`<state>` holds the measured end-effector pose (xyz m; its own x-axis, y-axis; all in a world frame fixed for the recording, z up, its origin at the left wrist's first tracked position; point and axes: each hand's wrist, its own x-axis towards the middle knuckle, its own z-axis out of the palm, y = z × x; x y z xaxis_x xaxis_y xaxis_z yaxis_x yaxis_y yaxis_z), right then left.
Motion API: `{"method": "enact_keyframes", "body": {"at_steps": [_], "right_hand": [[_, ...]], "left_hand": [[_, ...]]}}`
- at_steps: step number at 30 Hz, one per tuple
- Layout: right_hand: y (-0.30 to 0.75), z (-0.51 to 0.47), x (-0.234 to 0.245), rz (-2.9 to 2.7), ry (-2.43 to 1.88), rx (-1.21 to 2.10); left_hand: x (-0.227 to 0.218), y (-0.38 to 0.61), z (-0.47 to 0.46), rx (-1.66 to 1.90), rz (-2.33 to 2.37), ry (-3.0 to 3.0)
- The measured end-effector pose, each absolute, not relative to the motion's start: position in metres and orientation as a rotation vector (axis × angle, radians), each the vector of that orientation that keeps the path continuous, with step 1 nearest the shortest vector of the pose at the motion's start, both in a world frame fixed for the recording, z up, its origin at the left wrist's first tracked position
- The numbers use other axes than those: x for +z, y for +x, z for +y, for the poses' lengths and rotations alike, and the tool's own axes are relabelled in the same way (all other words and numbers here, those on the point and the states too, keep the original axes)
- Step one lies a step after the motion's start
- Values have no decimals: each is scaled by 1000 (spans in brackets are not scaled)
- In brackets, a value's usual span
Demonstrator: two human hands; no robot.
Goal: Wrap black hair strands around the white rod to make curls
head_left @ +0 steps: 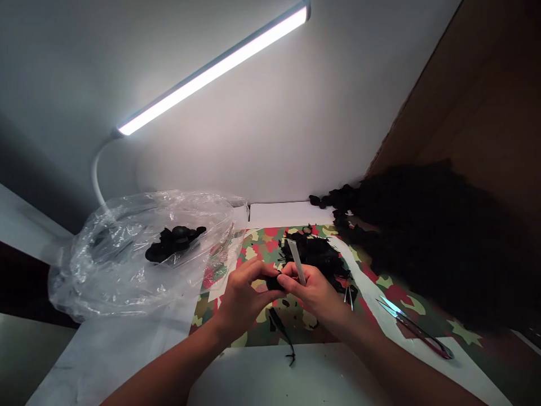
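Observation:
My left hand [243,290] is closed, pinching a small black rubbery-looking piece [274,282] between thumb and fingers. My right hand [310,290] meets it from the other side, its thumb and finger at the edge of the piece. A flat, pale grey tool [297,262] sticks up out of my right fist; its working end is hidden. Just under the hands lies a thin black scrap [281,330] with a curled tail. Behind my right hand is a heap of black trimmings [316,254].
A clear plastic bag [105,270] at left carries several black rounded pieces [175,242]. A large black pile [431,242] fills the right side. Metal tweezers [416,327] lie at right on the camouflage-patterned sheet [253,242]. Overhead hangs a lit lamp [215,67].

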<state>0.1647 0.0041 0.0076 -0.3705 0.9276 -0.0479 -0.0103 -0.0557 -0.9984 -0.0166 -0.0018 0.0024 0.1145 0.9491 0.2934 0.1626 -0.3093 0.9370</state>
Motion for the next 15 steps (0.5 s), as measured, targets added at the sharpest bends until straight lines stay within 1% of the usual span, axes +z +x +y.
{"method": "enact_keyframes", "body": {"at_steps": [4, 9, 15], "right_hand": [[166, 2, 12, -1402, -1071, 1497], [166, 0, 13, -1236, -1006, 1621], [164, 0, 10, -1225, -928, 1702]], "left_hand": [[2, -18, -2, 1290, 1108, 1583], [4, -24, -1, 1310, 1103, 1672], [2, -21, 2, 1244, 944, 1480]]}}
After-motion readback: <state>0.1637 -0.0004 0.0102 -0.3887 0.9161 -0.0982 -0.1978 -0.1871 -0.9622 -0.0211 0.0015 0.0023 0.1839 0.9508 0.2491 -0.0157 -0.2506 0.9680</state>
